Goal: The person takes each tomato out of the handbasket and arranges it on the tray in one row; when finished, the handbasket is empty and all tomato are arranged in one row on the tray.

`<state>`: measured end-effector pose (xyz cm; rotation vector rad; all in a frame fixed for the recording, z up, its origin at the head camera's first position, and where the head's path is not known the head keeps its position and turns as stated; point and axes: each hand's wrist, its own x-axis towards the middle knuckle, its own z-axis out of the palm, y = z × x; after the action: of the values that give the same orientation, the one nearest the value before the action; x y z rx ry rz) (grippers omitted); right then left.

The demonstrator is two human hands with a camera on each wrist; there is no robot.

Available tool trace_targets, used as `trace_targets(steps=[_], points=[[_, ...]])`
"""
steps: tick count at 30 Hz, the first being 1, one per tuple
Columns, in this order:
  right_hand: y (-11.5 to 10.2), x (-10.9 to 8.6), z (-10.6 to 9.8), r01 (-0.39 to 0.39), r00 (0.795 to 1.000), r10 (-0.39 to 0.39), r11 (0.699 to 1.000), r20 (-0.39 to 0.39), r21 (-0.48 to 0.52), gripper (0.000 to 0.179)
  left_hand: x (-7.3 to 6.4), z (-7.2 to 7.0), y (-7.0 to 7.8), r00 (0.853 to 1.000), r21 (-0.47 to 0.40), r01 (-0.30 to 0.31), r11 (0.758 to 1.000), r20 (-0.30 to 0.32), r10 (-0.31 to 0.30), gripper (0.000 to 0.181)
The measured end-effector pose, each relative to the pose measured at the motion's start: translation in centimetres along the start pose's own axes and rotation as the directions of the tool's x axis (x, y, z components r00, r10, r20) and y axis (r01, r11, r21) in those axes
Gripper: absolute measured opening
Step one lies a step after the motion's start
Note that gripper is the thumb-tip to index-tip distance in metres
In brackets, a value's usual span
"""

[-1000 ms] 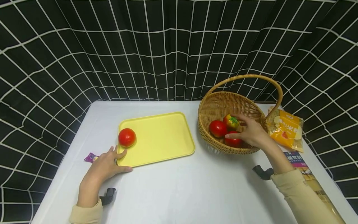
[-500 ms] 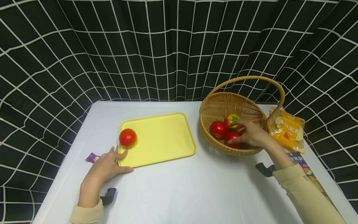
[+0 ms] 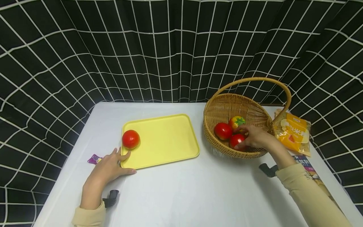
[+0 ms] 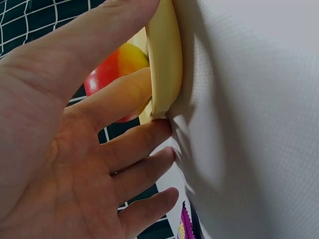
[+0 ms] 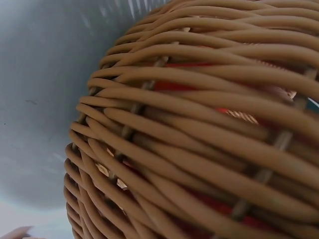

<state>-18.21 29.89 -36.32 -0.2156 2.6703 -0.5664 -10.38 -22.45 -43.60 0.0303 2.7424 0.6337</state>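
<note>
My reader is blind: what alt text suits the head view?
A right hand curves around a red fruit in a wicker basket holding two more fruits. The left hand touches a yellow tray bearing a fourth fruit.

Purple wrapper, orange bag, printed packet; black gridded curtain

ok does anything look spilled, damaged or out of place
Nothing visibly spilled or damaged; the yellow tray sits slightly askew, its long sides out of line with the far edge of the white table.
</note>
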Motion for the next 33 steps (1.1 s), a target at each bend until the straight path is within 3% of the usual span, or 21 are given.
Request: trace_targets(steps=[15, 20, 25, 33], points=[[-0.3, -0.4, -0.2, -0.014, 1.000, 0.014, 0.999, -0.008, 0.043, 0.069, 0.0, 0.2, -0.1, 1.000, -0.002, -0.010, 1.000, -0.005, 0.010, 0.095], [-1.0, -0.9, -0.7, -0.017, 0.997, 0.022, 0.998, -0.080, 0.065, 0.071, 0.0, 0.1, 0.0, 1.000, -0.004, -0.001, 1.000, -0.003, 0.001, 0.095], [-2.4, -1.5, -1.6, -0.006, 0.987, 0.029, 0.989, -0.155, 0.150, 0.076, 0.1, 0.0, -0.1, 1.000, -0.005, 0.005, 1.000, 0.003, -0.005, 0.097], [-6.3, -2.0, -1.6, 0.099, 0.954, -0.009, 0.954, -0.299, 0.284, 0.073, 0.0, 0.0, 0.0, 1.000, -0.010, 0.010, 1.000, 0.004, -0.010, 0.096]])
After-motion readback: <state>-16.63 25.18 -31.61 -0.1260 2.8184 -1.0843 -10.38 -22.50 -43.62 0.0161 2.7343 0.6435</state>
